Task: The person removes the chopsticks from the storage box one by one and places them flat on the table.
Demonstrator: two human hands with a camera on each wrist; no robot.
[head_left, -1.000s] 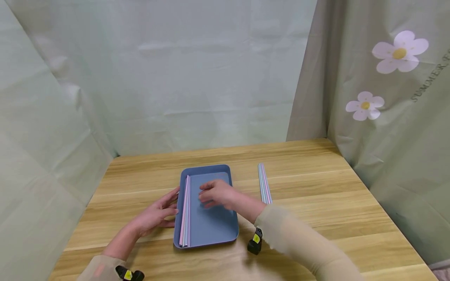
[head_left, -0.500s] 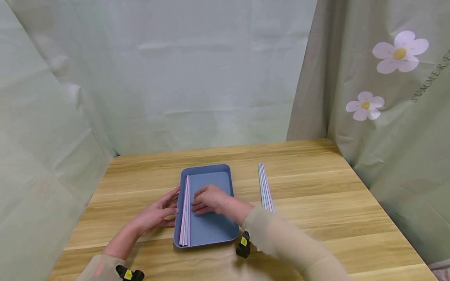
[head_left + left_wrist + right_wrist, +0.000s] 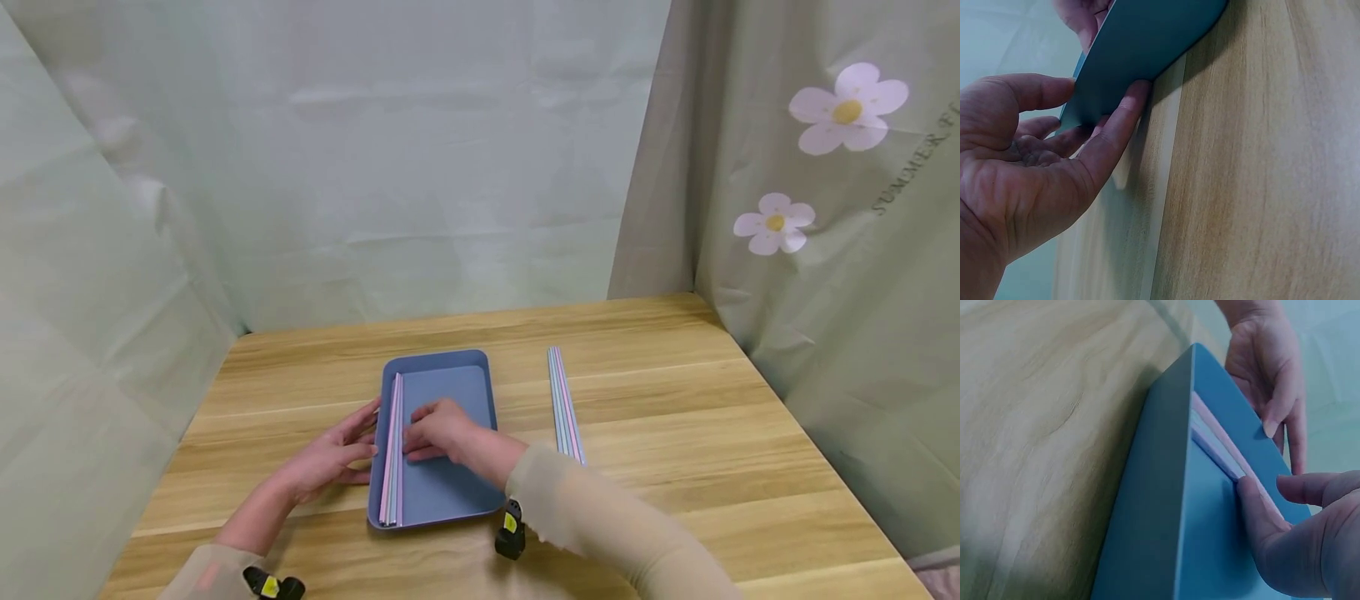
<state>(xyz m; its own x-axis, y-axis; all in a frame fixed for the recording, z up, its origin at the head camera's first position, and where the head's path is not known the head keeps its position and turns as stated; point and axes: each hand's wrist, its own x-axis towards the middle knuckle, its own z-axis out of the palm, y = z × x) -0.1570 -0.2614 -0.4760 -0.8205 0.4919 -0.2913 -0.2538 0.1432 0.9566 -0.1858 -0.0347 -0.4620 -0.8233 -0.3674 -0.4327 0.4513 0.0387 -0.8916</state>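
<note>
A blue rectangular tray (image 3: 456,493) lies on the wooden table, with several pastel pink, blue and purple chopsticks (image 3: 391,479) lengthwise along its inner left wall. My left hand (image 3: 327,460) touches the tray's outer left side, its thumb (image 3: 1047,92) at the rim and other fingers against the outer wall. Inside the tray, my right hand (image 3: 444,433) is at the right side of these chopsticks. The right wrist view has its thumb (image 3: 1254,503) touching them and another finger apart above; the remaining fingertips are hidden. Further right, a second group of pastel chopsticks (image 3: 562,404) lies on the table.
The wooden table (image 3: 712,467) extends around the tray on all sides. Pale curtains (image 3: 450,167) hang behind and at both sides, the right one (image 3: 840,333) printed with flowers. Each wrist carries a small black camera (image 3: 511,533).
My right hand has moved left and down within the tray, up to the chopsticks there. The left hand stays at the tray's side. More of the chopsticks on the table shows.
</note>
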